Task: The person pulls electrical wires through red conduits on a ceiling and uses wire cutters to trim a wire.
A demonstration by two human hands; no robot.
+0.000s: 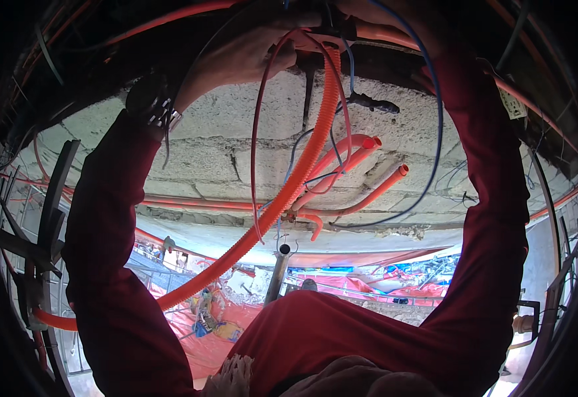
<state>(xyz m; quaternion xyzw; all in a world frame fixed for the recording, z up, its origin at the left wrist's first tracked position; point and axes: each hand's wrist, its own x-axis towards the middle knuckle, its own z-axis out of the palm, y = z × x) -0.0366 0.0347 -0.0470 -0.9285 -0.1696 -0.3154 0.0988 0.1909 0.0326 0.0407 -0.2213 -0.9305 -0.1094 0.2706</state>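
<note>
Both my arms, in dark red sleeves, reach up overhead. My left hand [252, 56], a watch [163, 114] on its wrist, is at an orange box [302, 41] at the top. Its fingers are bent in at the box's dark opening; what they grip is hidden. Across from it my right hand [395, 14] is partly cut off by the upper edge, its fingers lost in shadow. An orange corrugated conduit [300, 169] curves down from the box to the lower left. A dark red wire [256, 139] and a blue wire [440, 112] hang in loops around it.
Several orange pipe ends [388, 177] stick out by the rough block wall [209, 145]. A grey metal pole [278, 274] stands beyond my knee. Dark metal bars [54, 198] rise at the left. Pink sheeting [196, 331] and mixed materials lie below.
</note>
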